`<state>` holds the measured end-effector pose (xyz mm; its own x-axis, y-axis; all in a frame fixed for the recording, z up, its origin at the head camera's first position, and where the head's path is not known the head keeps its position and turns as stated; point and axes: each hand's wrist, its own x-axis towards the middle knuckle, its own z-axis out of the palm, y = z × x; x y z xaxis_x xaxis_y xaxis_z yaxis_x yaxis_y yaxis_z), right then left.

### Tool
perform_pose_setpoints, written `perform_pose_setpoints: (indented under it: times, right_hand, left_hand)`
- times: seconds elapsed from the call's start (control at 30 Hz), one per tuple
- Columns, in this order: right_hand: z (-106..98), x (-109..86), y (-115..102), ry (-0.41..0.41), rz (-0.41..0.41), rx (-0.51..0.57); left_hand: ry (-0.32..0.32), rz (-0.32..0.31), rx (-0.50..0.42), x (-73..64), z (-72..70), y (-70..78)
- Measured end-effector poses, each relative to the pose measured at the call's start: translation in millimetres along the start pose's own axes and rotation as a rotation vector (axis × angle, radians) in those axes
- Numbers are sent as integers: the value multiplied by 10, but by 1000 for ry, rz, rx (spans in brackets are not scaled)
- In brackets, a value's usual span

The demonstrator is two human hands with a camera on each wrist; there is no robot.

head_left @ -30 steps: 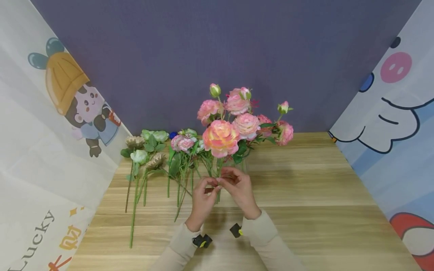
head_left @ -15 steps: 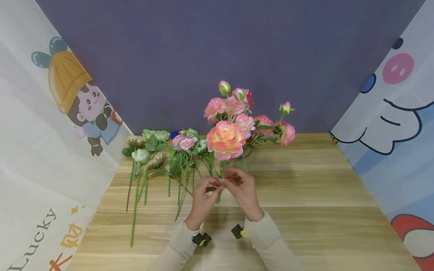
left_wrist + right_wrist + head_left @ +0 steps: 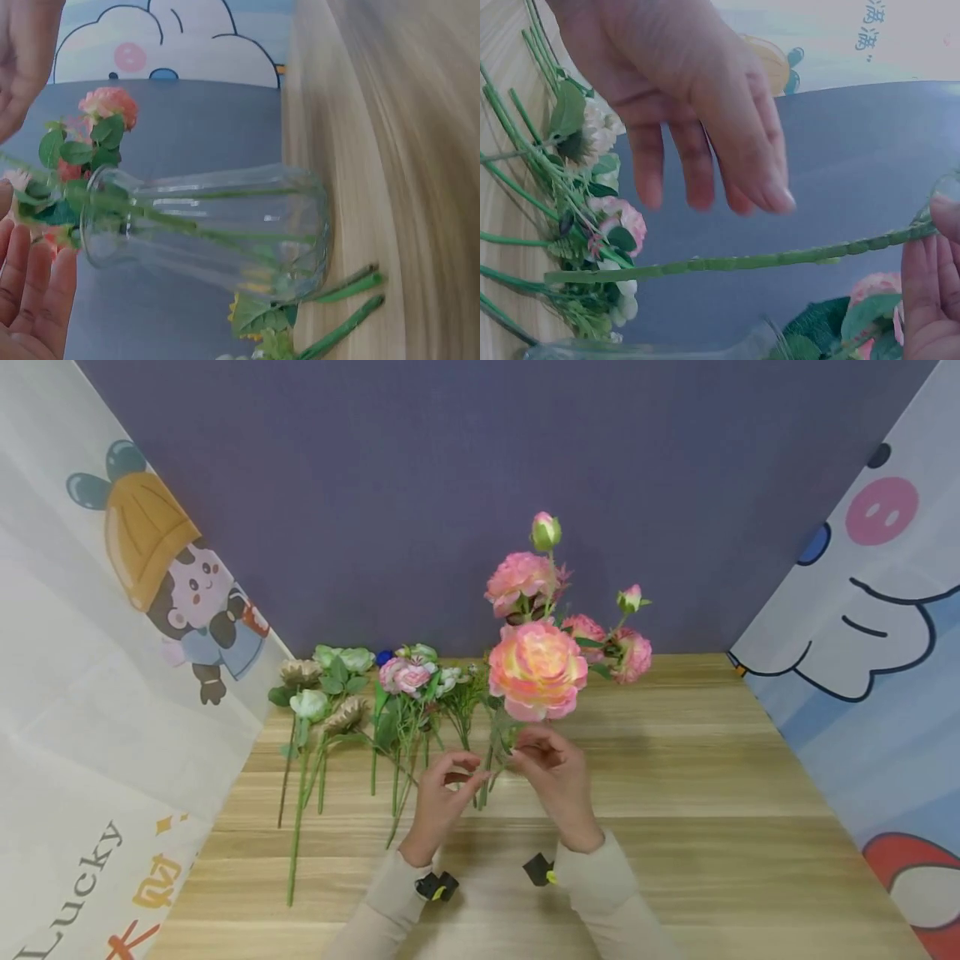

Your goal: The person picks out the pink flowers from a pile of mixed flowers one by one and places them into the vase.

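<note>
My right hand [image 3: 558,785] pinches the green stem [image 3: 742,262] of an artificial peony [image 3: 537,670] with a large pink-yellow bloom, a second bloom and a bud. In the right wrist view the stem's lower end sticks out free below that hand. My left hand [image 3: 438,802] is a little to the left, its fingers bent loosely and apart from the stem. A clear glass vase [image 3: 225,225] stands upright behind the hands with several stems in it. Smaller pink peonies [image 3: 632,656] lean out of it to the right. The head view mostly hides the vase behind hands and blooms.
Several loose flowers lie along the table's left back: a pale green bloom [image 3: 309,706], a brownish bloom [image 3: 345,717] and a pink cluster [image 3: 405,677], stems towards the front. A dark grey panel [image 3: 450,485] closes off the back.
The peony has moved right and up towards the vase with my right hand. My left hand, earlier fingertip to fingertip with the right, has come apart from it.
</note>
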<state>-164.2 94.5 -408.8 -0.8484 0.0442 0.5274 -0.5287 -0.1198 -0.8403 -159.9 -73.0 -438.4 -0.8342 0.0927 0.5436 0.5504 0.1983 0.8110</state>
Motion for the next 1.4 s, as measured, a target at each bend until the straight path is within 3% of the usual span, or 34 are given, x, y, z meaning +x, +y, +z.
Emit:
perform_pose_setpoints:
  times: [0.3, 0.47, 0.63, 0.8, 1.0, 1.4]
  right_hand:
    - [-149, 90, -48, 153, 31, -125]
    - [-225, 143, -73, 256, 114, -97]
    - [-300, 195, -83, 341, 164, -18]
    - [-370, 242, -87, 374, 133, 80]
    - [-443, 285, -68, 410, 109, 109]
    - [-526, 380, -71, 459, 29, 256]
  left_hand:
    - [35, -164, 49, 63, -154, -15]
    - [64, -145, 72, 106, -226, -41]
    - [69, -170, 76, 118, -284, -85]
    - [92, -186, 106, 127, -323, -125]
    - [113, -180, 133, 138, -381, -164]
    - [140, -217, 114, 151, -470, -212]
